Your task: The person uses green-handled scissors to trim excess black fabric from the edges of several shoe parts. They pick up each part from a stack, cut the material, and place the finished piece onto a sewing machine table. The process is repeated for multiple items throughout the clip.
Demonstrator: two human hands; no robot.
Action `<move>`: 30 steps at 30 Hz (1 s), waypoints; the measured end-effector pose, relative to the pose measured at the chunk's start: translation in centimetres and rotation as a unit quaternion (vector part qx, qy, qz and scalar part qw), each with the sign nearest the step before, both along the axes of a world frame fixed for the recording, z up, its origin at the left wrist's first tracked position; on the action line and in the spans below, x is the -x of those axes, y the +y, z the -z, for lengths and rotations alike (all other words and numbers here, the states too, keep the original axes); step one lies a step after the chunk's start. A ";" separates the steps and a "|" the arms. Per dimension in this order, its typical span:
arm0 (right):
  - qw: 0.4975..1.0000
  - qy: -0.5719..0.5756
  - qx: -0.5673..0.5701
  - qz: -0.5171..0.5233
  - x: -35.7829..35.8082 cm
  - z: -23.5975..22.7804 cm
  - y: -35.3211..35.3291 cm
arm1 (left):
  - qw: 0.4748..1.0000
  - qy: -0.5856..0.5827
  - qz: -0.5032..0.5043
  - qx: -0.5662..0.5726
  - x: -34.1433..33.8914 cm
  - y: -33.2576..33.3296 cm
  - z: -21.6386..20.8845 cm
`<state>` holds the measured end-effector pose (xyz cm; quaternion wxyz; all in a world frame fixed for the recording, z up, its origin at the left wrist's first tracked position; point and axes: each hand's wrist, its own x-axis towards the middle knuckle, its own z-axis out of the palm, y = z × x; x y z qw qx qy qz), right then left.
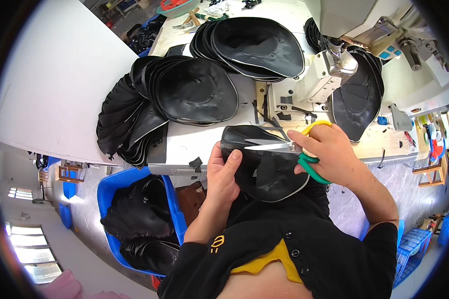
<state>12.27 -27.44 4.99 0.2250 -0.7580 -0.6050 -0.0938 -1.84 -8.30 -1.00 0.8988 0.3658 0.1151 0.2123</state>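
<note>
My left hand (223,175) grips a black leather piece (279,182) by its left end, thumb on top and fingers behind. The piece is curved, rather like a shoe upper, with a pale line along its lower edge. My right hand (333,151) holds scissors (270,146) with one yellow and one green handle loop. Their blades are parted and point left, over the upper part of the piece; whether they touch it I cannot tell. Beyond my hands, a stack of similar black pieces (197,92) lies on the worktable (184,147).
A second stack (259,42) lies farther back, and more pieces (356,99) rest right of the sewing machine's white post (329,74). Black scraps (284,115) are scattered by its base. Below the table at left, a blue bin (107,199) holds more black pieces.
</note>
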 end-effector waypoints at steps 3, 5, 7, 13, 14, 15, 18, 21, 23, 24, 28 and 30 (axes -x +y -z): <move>1.000 -0.007 0.029 -0.002 0.3 0.0 0.2 | 0.999 0.014 -0.004 -0.034 0.0 -0.2 0.4; 0.999 -0.011 0.047 0.013 0.3 0.0 0.1 | 0.999 0.014 0.001 -0.031 0.0 -0.1 0.3; 0.998 0.001 0.051 0.032 0.2 0.4 -0.1 | 0.999 0.013 0.000 -0.032 0.0 -0.1 0.3; 0.999 0.030 0.010 0.019 -0.1 0.0 0.4 | 1.000 0.004 0.008 -0.028 -0.2 0.1 0.2; 0.999 0.025 0.023 0.011 0.0 -0.1 0.5 | 0.999 0.011 0.005 -0.032 -0.2 0.1 0.4; 0.999 0.020 0.035 0.003 0.1 -0.1 0.5 | 0.999 0.017 0.003 -0.036 -0.2 0.1 0.5; 0.995 0.051 0.053 0.064 0.1 0.8 0.4 | 1.000 0.010 0.007 -0.029 -0.2 0.5 0.6; 0.955 0.251 -0.040 0.151 0.3 2.1 0.3 | 1.000 -0.002 -0.003 -0.009 -0.5 1.4 0.4; 0.957 0.220 -0.052 0.183 0.2 3.3 0.3 | 1.000 0.004 -0.008 -0.030 -0.8 2.7 0.4; 0.956 0.206 -0.058 0.201 0.2 3.9 0.2 | 0.999 -0.035 0.032 0.012 -0.9 3.6 0.7; 0.929 0.316 -0.066 0.179 0.7 5.2 0.4 | 0.976 -0.153 0.102 0.116 -0.5 5.4 1.0; 0.914 0.366 -0.093 0.149 1.2 5.3 0.7 | 0.964 -0.208 0.122 0.108 -0.7 5.0 0.0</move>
